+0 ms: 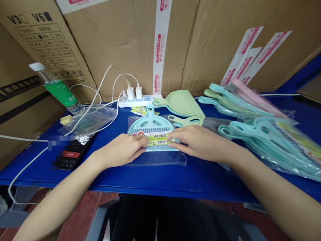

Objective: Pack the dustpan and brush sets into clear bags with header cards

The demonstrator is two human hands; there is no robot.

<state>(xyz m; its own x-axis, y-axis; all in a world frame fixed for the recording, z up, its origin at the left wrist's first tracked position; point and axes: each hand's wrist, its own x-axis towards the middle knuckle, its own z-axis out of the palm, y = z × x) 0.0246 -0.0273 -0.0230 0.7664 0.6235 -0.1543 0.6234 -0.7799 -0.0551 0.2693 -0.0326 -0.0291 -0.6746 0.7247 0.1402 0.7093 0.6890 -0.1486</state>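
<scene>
Working left to right on the blue table [160, 182]. Far left: water bottle [60, 90] with green label, lying tilted, base near a crumpled clear plastic bag [87, 122]. Phone [71, 154], partly blurred, lies just beside my left hand [120, 150]. Centre, near the table edge: aqua hand brush [150, 125] sealed in a clear bag, yellow-green barcode label [160, 139] across its bristles. Both hands lie on this packet, fingers loosely curled, tips at opposite ends of the label; cannot tell whether either grips. Right hand [198, 142] partly overlaps a loose green dustpan [180, 103] and green brush [185, 120] further back. Far edge: white power strip [137, 101]. Right: stack of bagged aqua sets [273, 144].
</scene>
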